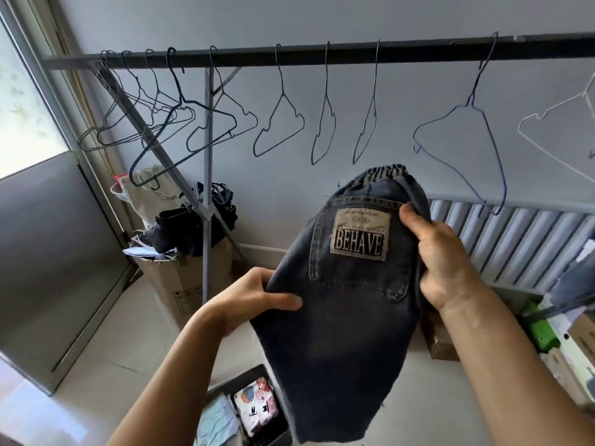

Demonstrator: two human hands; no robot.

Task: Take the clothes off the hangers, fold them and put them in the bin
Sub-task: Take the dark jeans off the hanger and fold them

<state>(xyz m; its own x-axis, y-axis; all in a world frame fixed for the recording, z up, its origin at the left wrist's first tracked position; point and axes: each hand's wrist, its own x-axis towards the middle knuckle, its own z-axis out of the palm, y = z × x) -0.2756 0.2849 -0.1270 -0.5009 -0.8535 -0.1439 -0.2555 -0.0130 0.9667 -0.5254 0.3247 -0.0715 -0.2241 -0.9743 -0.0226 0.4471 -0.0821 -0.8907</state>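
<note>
Left hand (254,300) pinches the lower left edge of the dark denim shorts (347,333), thumb on the front, fingers curled behind. My right hand (441,259) grips the right side below the elastic waist, thumb lying by the back pocket's patch (360,235) (it reads BEHAVE). I hold the shorts up in the air before the rail (322,53), where bare wire hangers (283,95) hang. Below, on the floor, sits the dark bin (238,381), with a patterned folded piece (257,403) and a pale blue one (215,420) inside.
</note>
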